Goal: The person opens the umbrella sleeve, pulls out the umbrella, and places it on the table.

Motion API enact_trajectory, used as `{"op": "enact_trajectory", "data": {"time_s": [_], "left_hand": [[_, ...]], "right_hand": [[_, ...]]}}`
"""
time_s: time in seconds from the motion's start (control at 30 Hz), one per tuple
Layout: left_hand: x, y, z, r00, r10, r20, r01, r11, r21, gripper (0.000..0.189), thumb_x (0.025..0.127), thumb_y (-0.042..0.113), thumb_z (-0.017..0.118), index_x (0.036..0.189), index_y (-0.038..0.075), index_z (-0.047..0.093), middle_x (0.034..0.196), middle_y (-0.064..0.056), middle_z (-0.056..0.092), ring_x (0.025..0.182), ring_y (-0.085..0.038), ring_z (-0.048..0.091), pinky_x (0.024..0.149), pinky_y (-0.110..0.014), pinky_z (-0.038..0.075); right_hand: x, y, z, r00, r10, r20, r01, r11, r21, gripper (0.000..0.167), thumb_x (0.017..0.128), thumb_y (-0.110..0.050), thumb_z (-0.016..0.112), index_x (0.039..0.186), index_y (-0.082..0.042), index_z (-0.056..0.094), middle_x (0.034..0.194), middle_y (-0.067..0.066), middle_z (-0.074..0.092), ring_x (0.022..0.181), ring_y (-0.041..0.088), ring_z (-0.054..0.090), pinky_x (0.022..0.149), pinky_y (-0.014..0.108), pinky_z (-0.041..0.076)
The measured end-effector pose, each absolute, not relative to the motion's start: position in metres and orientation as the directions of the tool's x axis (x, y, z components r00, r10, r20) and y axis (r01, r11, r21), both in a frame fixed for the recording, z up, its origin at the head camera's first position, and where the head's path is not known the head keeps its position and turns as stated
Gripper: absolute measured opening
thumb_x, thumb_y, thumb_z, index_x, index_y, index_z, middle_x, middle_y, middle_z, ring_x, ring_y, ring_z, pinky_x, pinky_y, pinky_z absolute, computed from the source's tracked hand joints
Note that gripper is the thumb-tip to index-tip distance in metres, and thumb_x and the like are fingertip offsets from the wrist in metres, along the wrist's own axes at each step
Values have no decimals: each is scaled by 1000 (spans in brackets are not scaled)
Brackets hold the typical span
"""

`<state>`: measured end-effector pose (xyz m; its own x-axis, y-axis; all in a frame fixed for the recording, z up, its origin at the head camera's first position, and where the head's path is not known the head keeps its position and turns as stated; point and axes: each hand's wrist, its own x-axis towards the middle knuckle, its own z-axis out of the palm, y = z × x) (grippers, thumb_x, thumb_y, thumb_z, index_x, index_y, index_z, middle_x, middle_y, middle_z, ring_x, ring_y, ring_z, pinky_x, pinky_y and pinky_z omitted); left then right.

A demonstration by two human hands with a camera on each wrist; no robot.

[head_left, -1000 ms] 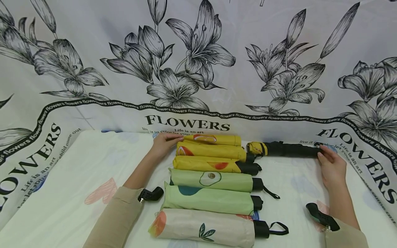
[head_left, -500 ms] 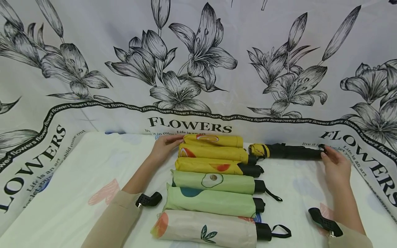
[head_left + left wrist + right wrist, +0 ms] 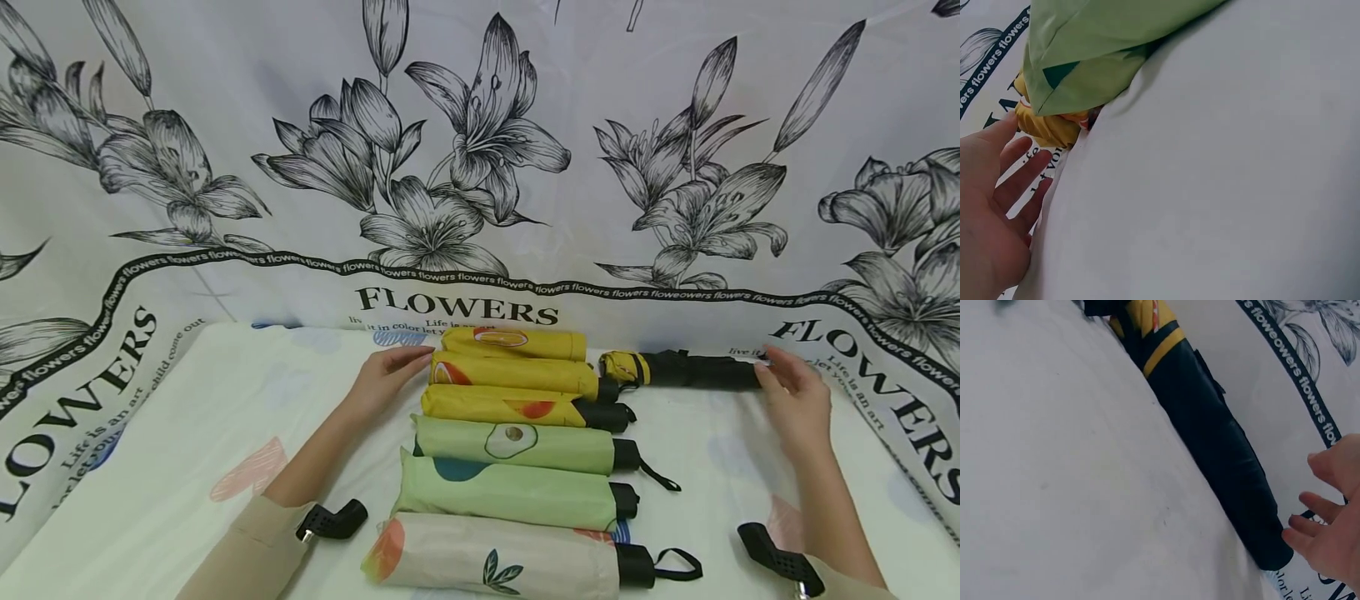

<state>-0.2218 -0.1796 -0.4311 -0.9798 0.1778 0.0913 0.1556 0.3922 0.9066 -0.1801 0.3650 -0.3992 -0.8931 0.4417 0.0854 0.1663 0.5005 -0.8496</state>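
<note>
Several folded umbrellas lie in a column in the head view. My left hand [image 3: 386, 383] is at the left ends of the yellow umbrellas; its fingertips reach a yellow umbrella with an orange-slice print [image 3: 517, 368]. In the left wrist view its fingers spread loosely beside the yellow fabric [image 3: 1054, 130], below a green umbrella [image 3: 1104, 62]. Behind lies another yellow piece [image 3: 540, 344], its right end showing no handle. My right hand [image 3: 797, 400] is at the right end of a black folded umbrella with a yellow tip [image 3: 697, 371]; in the right wrist view its fingers are relaxed, not gripping.
Nearer lie a third yellow umbrella [image 3: 480, 402], an avocado-print green umbrella [image 3: 450, 440], another green umbrella [image 3: 517, 496] and a beige umbrella [image 3: 442, 550] with a black strap. A white patterned cloth [image 3: 180, 400] covers the surface. A flower-printed curtain [image 3: 585, 242] hangs behind.
My left hand has come slightly toward me, from the rearmost yellow piece to the one before it. My right hand's fingers have loosened from the black umbrella's end.
</note>
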Motion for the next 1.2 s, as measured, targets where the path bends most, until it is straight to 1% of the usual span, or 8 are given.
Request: {"op": "enact_trajectory", "data": {"time_s": [0.13, 0.2, 0.33, 0.63, 0.8, 0.9, 1.1, 1.2], "left_hand": [[-216, -177, -430, -977, 201, 65, 136, 361, 923, 42, 107, 22, 66, 143, 1, 64, 140, -18, 68, 133, -35, 61, 113, -44, 48], [-213, -176, -430, -977, 206, 52, 122, 341, 932, 43, 105, 20, 67, 144, 1, 63, 140, -19, 67, 128, -35, 63, 106, -35, 52], [-211, -176, -431, -976, 211, 60, 125, 310, 942, 44, 104, 15, 70, 144, 1, 63, 137, -21, 68, 121, -32, 67, 95, -20, 52], [-211, -175, -435, -971, 207, 124, 190, 338, 922, 47, 101, 12, 72, 146, 3, 61, 127, -22, 72, 112, -34, 71, 91, -19, 53], [-211, -178, -438, -959, 229, 167, 238, 332, 913, 50, 101, 8, 72, 149, 3, 59, 126, -23, 71, 108, -32, 72, 88, -20, 54], [-211, -178, -439, -956, 233, 177, 252, 350, 902, 48, 101, 9, 72, 148, 5, 60, 126, -22, 71, 107, -30, 71, 87, -21, 55], [-210, -177, -438, -953, 235, 189, 271, 392, 879, 45, 102, 12, 72, 146, 7, 63, 127, -21, 71, 108, -32, 70, 91, -26, 54], [-210, -176, -436, -952, 238, 190, 275, 403, 873, 45, 102, 13, 72, 146, 6, 63, 127, -21, 71, 107, -32, 70, 91, -28, 55]], "right_hand": [[-178, 354, -398, -918, 371, 143, 75, 515, -854, 54, 111, -27, 55, 157, 1, 46, 115, -33, 51, 101, -21, 47, 82, -1, 41], [-178, 348, -398, -927, 340, 160, 43, 520, -853, 53, 111, -26, 56, 156, 0, 48, 122, -27, 57, 98, -23, 47, 82, -1, 42], [-178, 337, -397, -941, 281, 187, -2, 549, -836, 52, 111, -26, 56, 155, 0, 49, 148, 6, 58, 101, -25, 46, 83, 0, 43], [-174, 322, -398, -960, 150, 237, -100, 606, -789, 52, 111, -29, 57, 152, 2, 52, 146, 13, 58, 105, -25, 46, 82, 1, 42], [-173, 313, -396, -960, 118, 255, -143, 574, -806, 48, 110, -22, 59, 149, 5, 54, 127, -24, 58, 103, -23, 51, 80, 4, 45], [-173, 307, -395, -964, 86, 253, -161, 567, -808, 47, 109, -21, 61, 148, 5, 54, 123, -30, 56, 103, -20, 53, 79, 5, 46], [-173, 292, -397, -975, 0, 223, -183, 573, -799, 44, 110, -21, 61, 147, 2, 57, 140, 16, 64, 102, -18, 55, 82, 7, 45], [-173, 286, -398, -973, -48, 228, -215, 556, -803, 42, 109, -17, 61, 146, 2, 58, 143, 26, 59, 103, -17, 56, 84, 8, 46]]}}
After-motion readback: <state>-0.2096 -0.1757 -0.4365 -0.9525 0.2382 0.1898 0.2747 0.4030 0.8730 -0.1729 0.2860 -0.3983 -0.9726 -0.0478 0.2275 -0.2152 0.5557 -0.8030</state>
